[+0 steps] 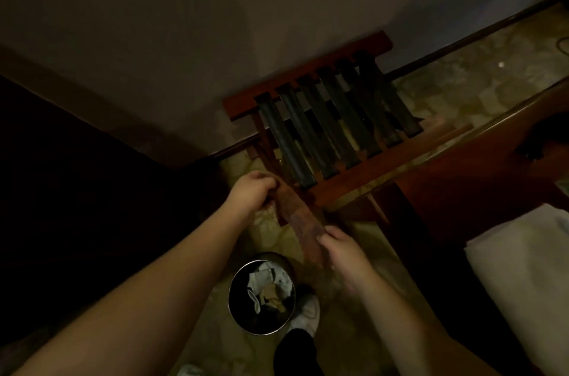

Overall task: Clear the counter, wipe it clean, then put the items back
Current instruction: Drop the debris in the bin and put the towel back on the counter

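Two hands: both grip one brown cloth (300, 224), stretched between them above the floor.
Left hand (251, 191): fingers curled round the cloth's far end, just beside the luggage rack (332, 117).
Right hand (345, 252): pinching the near end.
Waste bin (261, 297): on the floor, nearer than the rack, holding crumpled paper.

A long brown cloth (300, 221) is stretched out in the air like a strip. It slants from upper left to lower right. It looks wrinkly and dark. It hangs above the floor.
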Demonstrator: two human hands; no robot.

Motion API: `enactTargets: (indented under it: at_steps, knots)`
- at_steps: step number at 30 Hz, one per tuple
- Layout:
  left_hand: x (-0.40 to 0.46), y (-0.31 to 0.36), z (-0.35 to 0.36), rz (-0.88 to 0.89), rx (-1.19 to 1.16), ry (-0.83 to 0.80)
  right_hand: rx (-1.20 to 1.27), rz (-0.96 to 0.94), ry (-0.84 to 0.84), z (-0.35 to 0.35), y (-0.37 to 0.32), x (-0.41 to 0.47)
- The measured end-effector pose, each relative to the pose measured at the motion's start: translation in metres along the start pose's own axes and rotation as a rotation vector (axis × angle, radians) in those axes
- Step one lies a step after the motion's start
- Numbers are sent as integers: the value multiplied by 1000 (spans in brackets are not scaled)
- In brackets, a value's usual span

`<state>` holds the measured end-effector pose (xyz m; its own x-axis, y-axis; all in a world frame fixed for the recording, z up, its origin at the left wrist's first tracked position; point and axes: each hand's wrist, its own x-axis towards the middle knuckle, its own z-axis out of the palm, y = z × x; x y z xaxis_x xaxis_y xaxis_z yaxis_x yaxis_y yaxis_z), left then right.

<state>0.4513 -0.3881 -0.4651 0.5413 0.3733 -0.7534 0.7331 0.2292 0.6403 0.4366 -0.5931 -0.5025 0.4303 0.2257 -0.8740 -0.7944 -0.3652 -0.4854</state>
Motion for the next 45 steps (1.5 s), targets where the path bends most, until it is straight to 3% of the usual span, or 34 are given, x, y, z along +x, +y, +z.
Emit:
enactTargets:
  at_steps: [6,14,18,20,22,28,35,45]
  knots:
    - [74,-20,16,-71,81,-11,-31,-7,30,-19,55,92]
    - [119,-46,26,-52,1,64,-102,17,77,-12,43,113]
    - [108,-66,28,177,489,97,-212,-4,70,-17,44,118]
    - [100,-77,32,335,762,15,-250,-22,76,-17,40,115]
    - [93,-84,36,376,900,-90,-318,-41,84,-19,41,116]
    - [62,-85,33,195,842,-161,-528,-35,143,-18,30,100]
    - [7,-82,18,293,861,-128,-559,-76,184,-16,38,39]
    - [-144,-54,-18,420,751,-117,-714,-255,213,3,41,-129]
